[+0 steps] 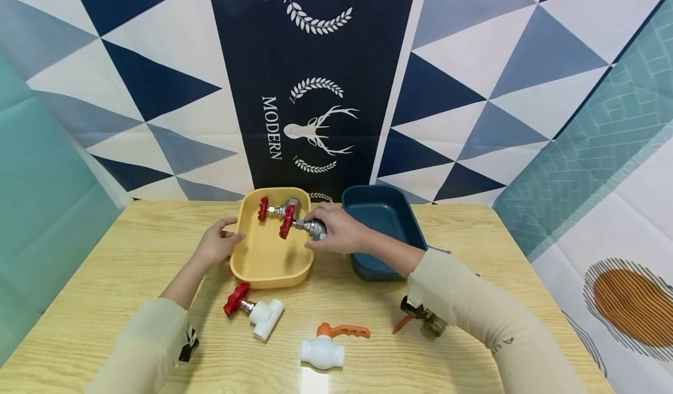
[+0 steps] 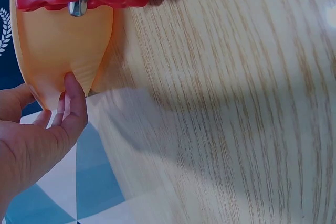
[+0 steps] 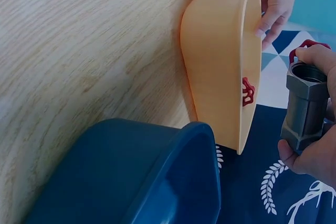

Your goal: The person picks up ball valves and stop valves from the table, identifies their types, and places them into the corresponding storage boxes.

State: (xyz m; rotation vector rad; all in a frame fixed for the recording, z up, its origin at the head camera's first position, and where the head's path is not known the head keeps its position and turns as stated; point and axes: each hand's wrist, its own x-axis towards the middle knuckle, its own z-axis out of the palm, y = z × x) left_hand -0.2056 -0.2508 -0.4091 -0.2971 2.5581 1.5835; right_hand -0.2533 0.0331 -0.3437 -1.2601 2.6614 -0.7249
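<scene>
My right hand (image 1: 339,228) grips a metal gate valve (image 1: 315,229) with a red handwheel, above the right side of the yellow tray (image 1: 270,282). In the right wrist view, the valve's threaded opening (image 3: 308,72) shows between thumb and fingers. A second metal gate valve (image 1: 286,208) with a red wheel lies inside the tray, toward the back. My left hand (image 1: 214,245) holds the tray's left wall, its thumb at the rim and fingers against the outside in the left wrist view.
A dark blue tray (image 1: 368,268) stands to the right, partly under my right forearm. In front lie a white plastic valve with a red wheel (image 1: 266,318), a white ball valve with an orange lever (image 1: 323,352) and a brass valve (image 1: 432,322), partly hidden by the sleeve.
</scene>
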